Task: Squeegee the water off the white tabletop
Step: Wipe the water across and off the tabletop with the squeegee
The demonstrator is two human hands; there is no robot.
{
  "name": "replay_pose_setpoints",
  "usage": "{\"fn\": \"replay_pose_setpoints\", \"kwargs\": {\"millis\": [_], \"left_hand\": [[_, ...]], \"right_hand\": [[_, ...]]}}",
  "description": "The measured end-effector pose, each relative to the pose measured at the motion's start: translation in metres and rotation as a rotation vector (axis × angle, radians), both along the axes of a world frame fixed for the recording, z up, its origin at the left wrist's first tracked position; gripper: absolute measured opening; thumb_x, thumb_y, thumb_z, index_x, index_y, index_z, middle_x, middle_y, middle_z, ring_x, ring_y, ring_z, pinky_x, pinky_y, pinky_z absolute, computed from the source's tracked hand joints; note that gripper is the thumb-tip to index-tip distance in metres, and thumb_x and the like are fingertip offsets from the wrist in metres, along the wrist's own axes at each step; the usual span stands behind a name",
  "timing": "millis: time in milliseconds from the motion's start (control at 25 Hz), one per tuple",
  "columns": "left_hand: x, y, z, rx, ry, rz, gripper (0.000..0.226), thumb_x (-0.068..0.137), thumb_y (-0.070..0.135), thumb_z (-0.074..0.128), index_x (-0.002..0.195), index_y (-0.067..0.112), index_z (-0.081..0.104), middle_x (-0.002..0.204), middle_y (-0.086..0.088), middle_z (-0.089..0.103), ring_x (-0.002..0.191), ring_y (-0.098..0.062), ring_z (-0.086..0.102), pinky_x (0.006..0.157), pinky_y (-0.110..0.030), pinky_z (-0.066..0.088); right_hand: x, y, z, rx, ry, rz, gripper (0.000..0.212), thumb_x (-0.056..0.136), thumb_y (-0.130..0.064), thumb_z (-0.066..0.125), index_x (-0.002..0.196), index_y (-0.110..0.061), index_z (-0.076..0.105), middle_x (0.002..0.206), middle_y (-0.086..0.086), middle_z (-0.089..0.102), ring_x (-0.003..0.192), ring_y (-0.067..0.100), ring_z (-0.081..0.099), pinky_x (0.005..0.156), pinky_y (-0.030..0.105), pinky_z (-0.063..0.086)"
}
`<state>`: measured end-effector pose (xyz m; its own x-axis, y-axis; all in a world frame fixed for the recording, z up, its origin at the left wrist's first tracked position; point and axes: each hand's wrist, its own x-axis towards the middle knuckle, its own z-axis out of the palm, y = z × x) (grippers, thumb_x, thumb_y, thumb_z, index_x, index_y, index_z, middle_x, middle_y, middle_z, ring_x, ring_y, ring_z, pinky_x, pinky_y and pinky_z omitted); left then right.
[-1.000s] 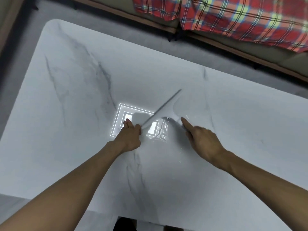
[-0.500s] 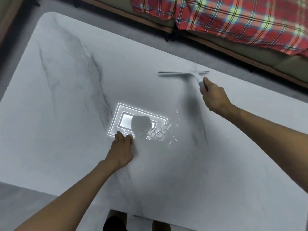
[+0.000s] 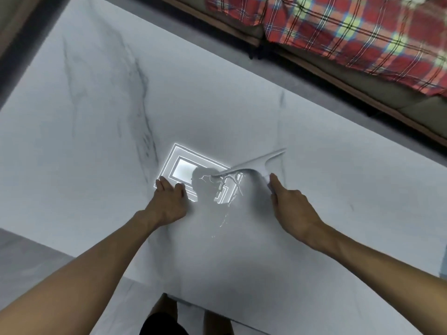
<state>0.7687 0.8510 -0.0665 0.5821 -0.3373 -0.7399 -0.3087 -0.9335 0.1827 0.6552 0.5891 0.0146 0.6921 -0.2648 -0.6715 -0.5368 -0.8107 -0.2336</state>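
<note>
1. Gripping the squeegee (image 3: 251, 163) by its handle with the right hand (image 3: 290, 206): forefinger laid straight along the handle toward the blade, other fingers curled round. Badly blurred, so no finer detail of the hold to be had.
2. Pressing flat on the white tabletop (image 3: 96, 117) with the left hand (image 3: 169, 201), fingers straight, holding nothing, just left of the wet patch.
3. Blade down near mid-table, ahead and to the left of the gripping hand. Long axis slanting from near-left to far-right, with the near-left tip touching the far side of the water (image 3: 226, 189).
4. Water pooled between the two hands, plus a thin trickle toward the near edge.
5. Probably mid-stroke. Next pull best taken toward the near edge, square to the blade's long axis, by the right hand alone. Pool sitting at the blade's tip rather than its middle, so some risk of water slipping round that end; worth shifting the blade leftward first.
6. Reflected ceiling light (image 3: 183, 169) glaring on the surface by the left fingertips. Plaid cloth (image 3: 350, 32) beyond the far edge.
7. No brand, label or writing readable anywhere.
</note>
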Motion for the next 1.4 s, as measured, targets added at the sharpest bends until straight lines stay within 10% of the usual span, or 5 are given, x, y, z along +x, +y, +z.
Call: {"fn": "replay_pose_setpoints", "kwargs": {"millis": [320, 520, 920, 1160, 1400], "left_hand": [[-0.015, 0.035, -0.003, -0.172, -0.050, 0.204, 0.044, 0.084, 0.003, 0.056, 0.127, 0.003, 0.046, 0.147, -0.017, 0.029, 0.129, -0.038, 0.041, 0.103, -0.040, 0.041], [-0.049, 0.075, -0.008, -0.241, 0.015, 0.203, 0.034, 0.071, -0.004, 0.051, 0.096, 0.014, 0.039, 0.113, -0.010, 0.036, 0.075, -0.024, 0.037, 0.052, -0.018, 0.021], [-0.069, 0.063, -0.006, -0.281, -0.012, 0.217, 0.035, 0.069, 0.001, 0.055, 0.099, 0.015, 0.043, 0.110, -0.005, 0.033, 0.095, -0.022, 0.035, 0.079, -0.027, 0.028], [-0.072, 0.020, -0.011, -0.232, 0.075, 0.130, 0.037, 0.073, 0.004, 0.053, 0.109, 0.009, 0.047, 0.131, -0.017, 0.034, 0.124, -0.034, 0.035, 0.098, -0.035, 0.034], [-0.061, -0.008, -0.015, -0.283, -0.179, 0.007, 0.027, 0.080, 0.009, 0.052, 0.106, 0.005, 0.055, 0.111, -0.012, 0.047, 0.105, -0.030, 0.048, 0.087, -0.034, 0.038]], "right_hand": [[0.135, -0.031, -0.014, -0.079, -0.215, -0.298, 0.030, 0.101, -0.018, 0.031, 0.129, -0.009, 0.036, 0.117, 0.028, 0.058, 0.100, 0.045, 0.060, 0.080, 0.052, 0.053], [0.166, 0.028, -0.037, -0.064, -0.277, -0.107, 0.042, 0.102, -0.019, 0.029, 0.143, -0.010, 0.030, 0.116, 0.022, 0.060, 0.106, 0.045, 0.055, 0.078, 0.050, 0.048], [-0.010, 0.014, -0.034, -0.135, -0.171, 0.361, 0.057, 0.100, -0.024, 0.034, 0.148, -0.048, 0.015, 0.083, 0.002, 0.058, 0.068, 0.030, 0.058, 0.061, 0.035, 0.046], [-0.091, -0.056, 0.000, -0.209, -0.065, 0.255, 0.046, 0.102, -0.039, 0.024, 0.146, -0.052, 0.020, 0.086, -0.004, 0.061, 0.075, 0.024, 0.060, 0.065, 0.034, 0.048], [-0.023, -0.084, 0.011, -0.157, -0.275, -0.027, 0.047, 0.099, -0.054, 0.023, 0.142, -0.041, 0.036, 0.108, 0.009, 0.070, 0.100, 0.039, 0.062, 0.078, 0.040, 0.047]]}}
